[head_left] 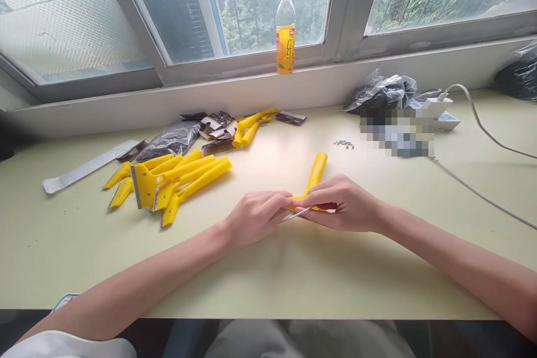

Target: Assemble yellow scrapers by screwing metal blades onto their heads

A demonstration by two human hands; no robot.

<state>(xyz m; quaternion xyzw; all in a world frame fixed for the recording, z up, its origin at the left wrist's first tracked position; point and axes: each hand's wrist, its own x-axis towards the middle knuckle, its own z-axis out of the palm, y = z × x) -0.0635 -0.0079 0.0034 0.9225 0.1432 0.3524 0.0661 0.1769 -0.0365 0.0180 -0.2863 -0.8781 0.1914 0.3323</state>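
Observation:
Both of my hands meet over a yellow scraper (316, 172) in front of me, its handle pointing away toward the window. My left hand (259, 213) is closed on the left end of the scraper's head. With fingers pinched, my right hand (344, 204) holds a thin metal blade (297, 215) at the head's near edge; the blade's far part is hidden by the fingers. Whether the blade sits in the head or only against it, I cannot tell. To the left lies a pile of yellow scrapers (184, 176) with metal edges.
Small screws (344, 144) lie beyond my right hand. Farther back are yellow handles (250, 133), dark cardboard pieces (220, 126), a black plastic bag (171, 140) and a long silvery strip (90, 166). A drink bottle (286, 39) stands on the sill. A cable (482, 198) crosses the right side.

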